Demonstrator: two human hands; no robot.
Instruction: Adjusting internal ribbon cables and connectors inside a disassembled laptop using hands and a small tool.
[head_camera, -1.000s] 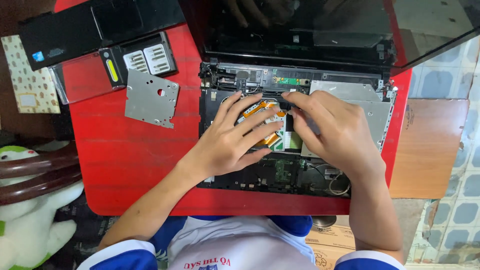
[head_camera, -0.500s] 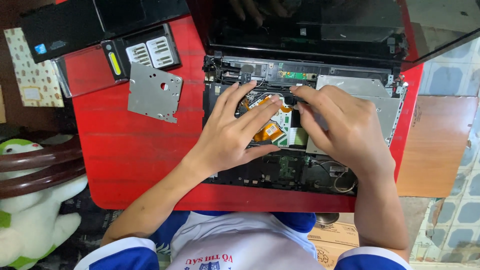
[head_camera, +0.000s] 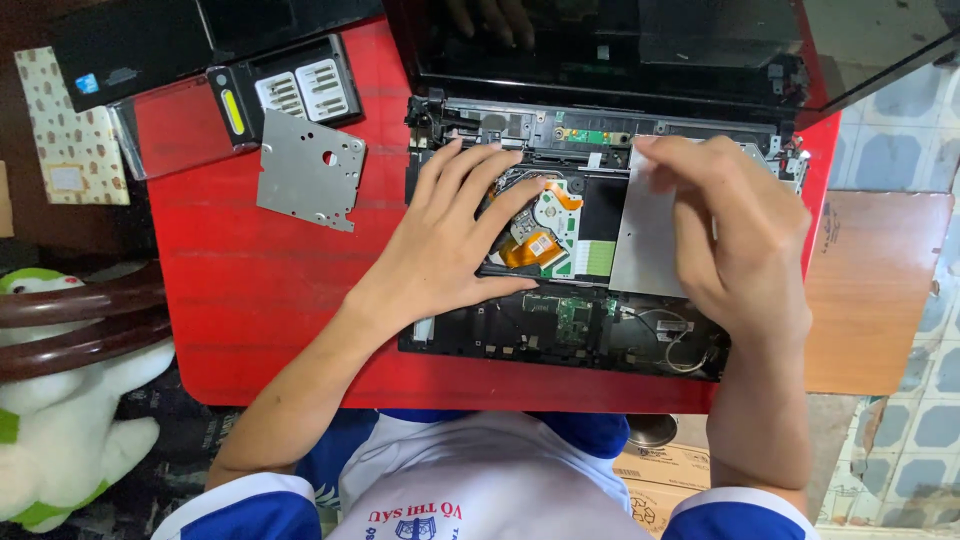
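My left hand (head_camera: 455, 245): fingers spread, pressed flat on the opened laptop base (head_camera: 560, 330), beside the exposed circuit board (head_camera: 555, 225). My right hand (head_camera: 735, 230): pinching the silver optical drive (head_camera: 645, 245) at its far edge. Left, on the red surface (head_camera: 250, 300): loose metal bracket (head_camera: 310, 170), black cover panel (head_camera: 285, 90).

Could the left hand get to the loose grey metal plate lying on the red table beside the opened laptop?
Probably yes. The left hand rests on the laptop's internals, and the metal plate lies uncovered on the red table just to its left, nothing between them.
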